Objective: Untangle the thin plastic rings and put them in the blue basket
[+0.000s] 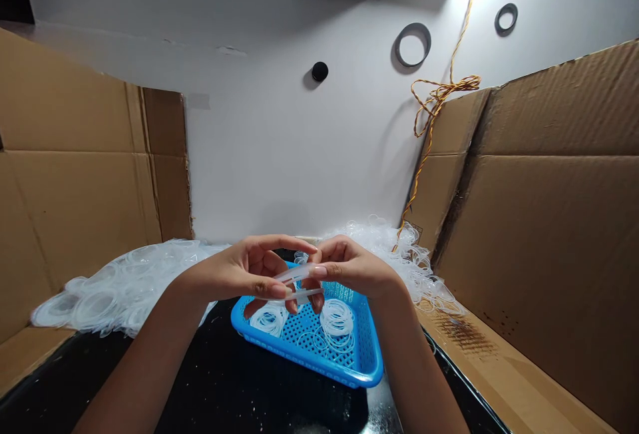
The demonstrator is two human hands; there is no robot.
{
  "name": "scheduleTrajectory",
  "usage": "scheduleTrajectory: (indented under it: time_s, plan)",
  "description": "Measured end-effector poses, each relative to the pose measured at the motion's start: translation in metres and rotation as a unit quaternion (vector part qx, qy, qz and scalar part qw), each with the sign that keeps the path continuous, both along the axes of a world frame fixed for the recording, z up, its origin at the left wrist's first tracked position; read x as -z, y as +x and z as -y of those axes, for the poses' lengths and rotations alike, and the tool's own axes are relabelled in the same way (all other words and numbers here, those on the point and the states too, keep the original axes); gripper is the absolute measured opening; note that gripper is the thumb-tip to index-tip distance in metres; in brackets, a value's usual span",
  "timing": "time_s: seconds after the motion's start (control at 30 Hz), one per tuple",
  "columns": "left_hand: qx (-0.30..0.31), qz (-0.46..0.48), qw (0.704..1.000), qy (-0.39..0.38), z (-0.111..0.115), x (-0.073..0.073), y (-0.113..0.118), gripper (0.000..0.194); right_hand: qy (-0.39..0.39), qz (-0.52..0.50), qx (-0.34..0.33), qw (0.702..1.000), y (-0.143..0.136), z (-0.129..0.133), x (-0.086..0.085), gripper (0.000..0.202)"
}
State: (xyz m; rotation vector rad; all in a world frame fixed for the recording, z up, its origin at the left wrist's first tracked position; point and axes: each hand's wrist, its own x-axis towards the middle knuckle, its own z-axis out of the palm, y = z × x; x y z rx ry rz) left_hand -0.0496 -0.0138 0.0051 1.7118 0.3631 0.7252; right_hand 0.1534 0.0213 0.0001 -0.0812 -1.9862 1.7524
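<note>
My left hand (247,271) and my right hand (349,267) meet above a blue perforated plastic basket (309,354). Between them is a translucent white ring (294,274), seen nearly edge-on; it may be more than one ring together. The left thumb presses on its near side, while its index finger reaches across toward the right fingers. My right thumb and fingers pinch the other end. In the basket, under the hands, lie a coil of white rings (269,319) on the left and another bundle of rings (337,321) on the right, with a few loose ones beside it.
A large heap of translucent rings (144,281) lies on the left, and a pile of thinner rings (414,267) on the right. Cardboard walls (90,188) flank both sides. A twisted orange cable (422,161) hangs at the right. The tabletop (224,381) is glossy black.
</note>
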Motion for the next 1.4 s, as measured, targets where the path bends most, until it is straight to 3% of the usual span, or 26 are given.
scheduleTrajectory:
  time_s: [0.23, 0.3, 0.47, 0.7, 0.9, 1.1, 1.4]
  plan:
    - [0.002, 0.043, 0.999, 0.004, -0.0053, 0.0030, -0.0017, 0.058, -0.063, -0.038, -0.024, 0.997, -0.0060, -0.0045, 0.0058, 0.020]
    - [-0.026, 0.065, 0.997, 0.012, -0.0067, 0.0037, -0.0017, 0.060, -0.065, -0.030, -0.020, 0.997, -0.0069, -0.0050, 0.0060, 0.022]
    - [-0.108, 0.119, 0.987, 0.012, -0.0038, 0.0023, 0.0018, 0.050, -0.008, 0.018, -0.034, 0.999, -0.0089, -0.0044, 0.0042, 0.026]
    - [-0.109, 0.204, 0.973, -0.018, -0.0035, 0.0013, 0.0044, 0.035, -0.002, -0.027, -0.018, 0.999, -0.0062, -0.0030, 0.0034, 0.014]
    - [-0.043, 0.119, 0.992, -0.018, -0.0031, 0.0020, 0.0027, 0.041, -0.034, -0.078, -0.033, 0.996, -0.0053, -0.0043, 0.0035, 0.014]
    - [0.014, 0.078, 0.997, 0.002, -0.0036, 0.0060, 0.0033, 0.044, -0.077, -0.058, -0.047, 0.994, -0.0079, -0.0032, 0.0038, 0.018]
    - [-0.079, 0.119, 0.989, -0.033, -0.0008, 0.0009, 0.0050, 0.039, -0.025, 0.004, -0.053, 0.998, -0.0088, -0.0036, 0.0050, 0.031]
